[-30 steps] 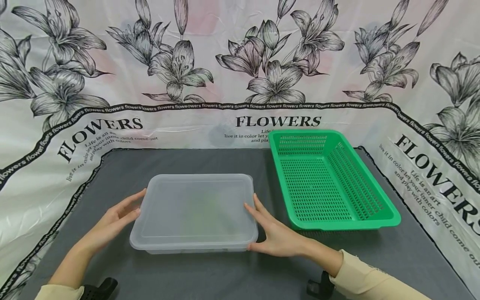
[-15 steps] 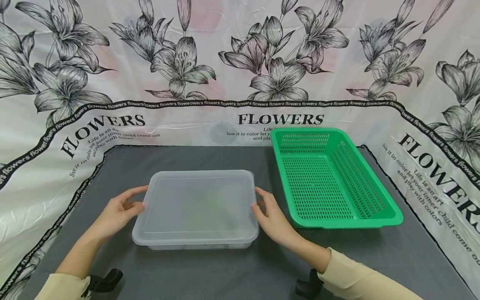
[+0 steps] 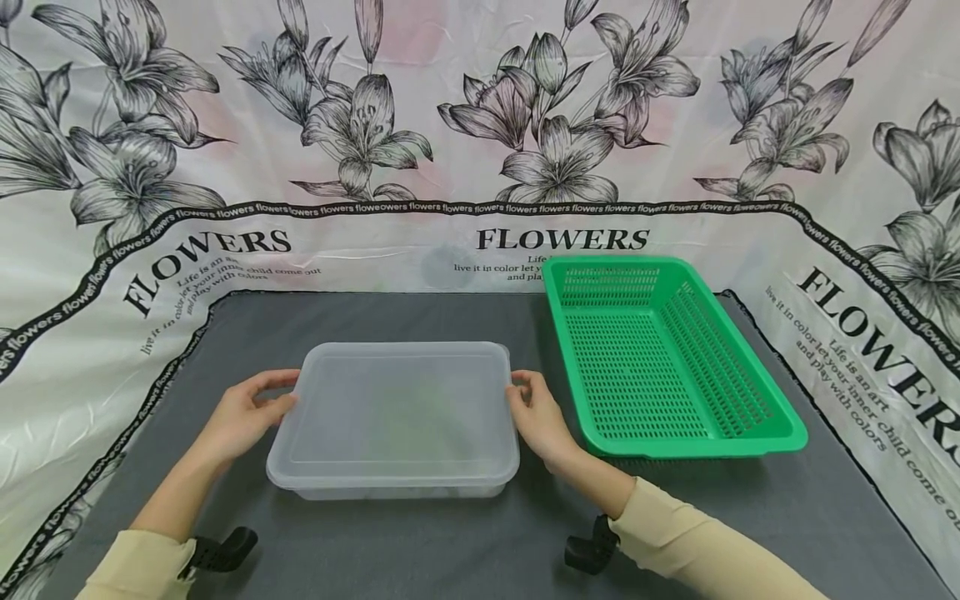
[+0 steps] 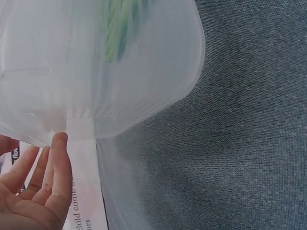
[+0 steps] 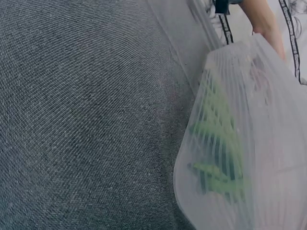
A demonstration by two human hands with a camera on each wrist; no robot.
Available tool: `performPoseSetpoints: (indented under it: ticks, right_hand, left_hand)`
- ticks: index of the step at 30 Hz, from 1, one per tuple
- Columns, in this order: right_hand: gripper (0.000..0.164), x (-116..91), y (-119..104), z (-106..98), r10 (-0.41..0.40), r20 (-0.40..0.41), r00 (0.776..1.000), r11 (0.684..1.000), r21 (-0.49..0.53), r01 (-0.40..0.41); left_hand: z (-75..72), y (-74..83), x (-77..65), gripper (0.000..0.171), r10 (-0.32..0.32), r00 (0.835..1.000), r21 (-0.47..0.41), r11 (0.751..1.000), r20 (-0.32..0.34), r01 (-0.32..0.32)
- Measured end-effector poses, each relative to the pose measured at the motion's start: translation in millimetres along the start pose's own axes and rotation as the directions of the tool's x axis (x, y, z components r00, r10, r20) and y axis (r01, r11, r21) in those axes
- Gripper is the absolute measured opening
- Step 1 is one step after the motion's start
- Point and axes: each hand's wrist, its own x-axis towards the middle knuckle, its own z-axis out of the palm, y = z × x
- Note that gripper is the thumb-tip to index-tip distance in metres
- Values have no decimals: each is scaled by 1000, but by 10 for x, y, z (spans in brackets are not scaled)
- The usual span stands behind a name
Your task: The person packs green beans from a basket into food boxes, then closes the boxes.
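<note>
A translucent plastic storage box (image 3: 397,493) lies flat on the grey cloth, its frosted lid (image 3: 405,408) on top. Green, long thin contents (image 4: 120,28) show blurred through the wall; their kind is unclear. At the left rim, my left hand (image 3: 240,417) pinches the lid edge between thumb and fingers; the left wrist view shows its fingertips under the rim. My right hand (image 3: 542,421) holds the opposite rim with bent fingers, its thumb near the edge. In the right wrist view green pieces (image 5: 216,139) show through the ribbed side, and the right hand is out of sight.
A green perforated plastic basket (image 3: 637,375) stands just right of the box, close to my right forearm. Grey cloth (image 3: 420,550) covers the work surface. Behind it hangs a white flower-printed sheet (image 3: 420,125).
My right hand has drawn back from over the lid's right edge and bent its fingers at the rim. My left fingers have closed in on the left rim. The box has barely shifted.
</note>
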Motion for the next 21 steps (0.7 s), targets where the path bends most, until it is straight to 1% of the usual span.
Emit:
performPoseSetpoints:
  ticks: [6,15,18,21]
  right_hand:
    - [37,23,14,0,-25,13,1000,1000,20,24]
    - [40,43,-11,31,-26,32,999,999,46,24]
    - [40,51,10,52,-49,14,999,999,17,48]
    - [40,50,27,68,-83,-13,996,996,-43,82]
  left_hand:
    - [2,-6,17,50,-1,1000,-12,1000,-1,1]
    - [-7,-26,14,51,-1,1000,-26,1000,-5,1]
    - [-3,-34,13,51,-2,1000,-27,1000,-9,1]
    - [2,-42,12,50,13,1000,-6,1000,-14,-14]
